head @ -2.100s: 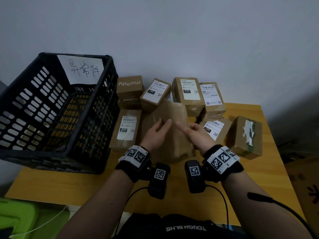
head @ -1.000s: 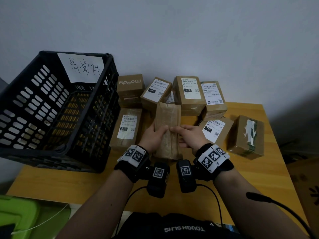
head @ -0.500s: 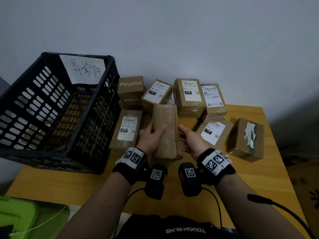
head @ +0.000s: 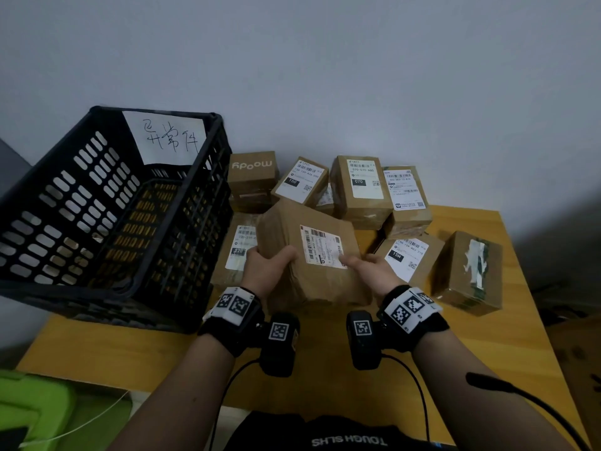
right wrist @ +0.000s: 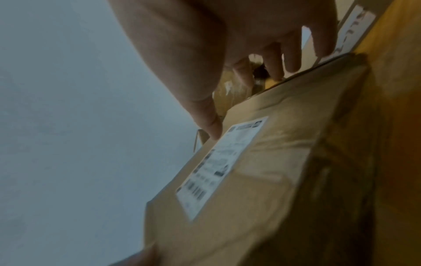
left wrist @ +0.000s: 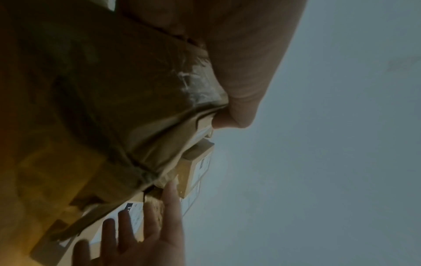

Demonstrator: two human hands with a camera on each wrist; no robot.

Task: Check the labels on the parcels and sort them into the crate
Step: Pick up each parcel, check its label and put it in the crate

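Crowding the far side of the wooden table (head: pixel 325 379), taped cardboard boxes (head: pixel 361 190) ring the brown paper parcel (head: pixel 292 229) held near the middle; a slotted black plastic crate (head: pixel 97 222) stands left. The left hand (head: pixel 268 270) grips its left edge, the right hand (head: pixel 374 268) lies at its right with its thumb on the white label (head: pixel 320 249). From the left wrist, the thumb presses crinkled paper (left wrist: pixel 114 108). From the right wrist, the fingers (right wrist: pixel 291 54) hang spread over the far edge, the label (right wrist: pixel 218 167) blurred.

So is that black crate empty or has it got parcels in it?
Empty, as far as visible: the crate shows only bare slotted walls and floor inside; its near corner is hidden.
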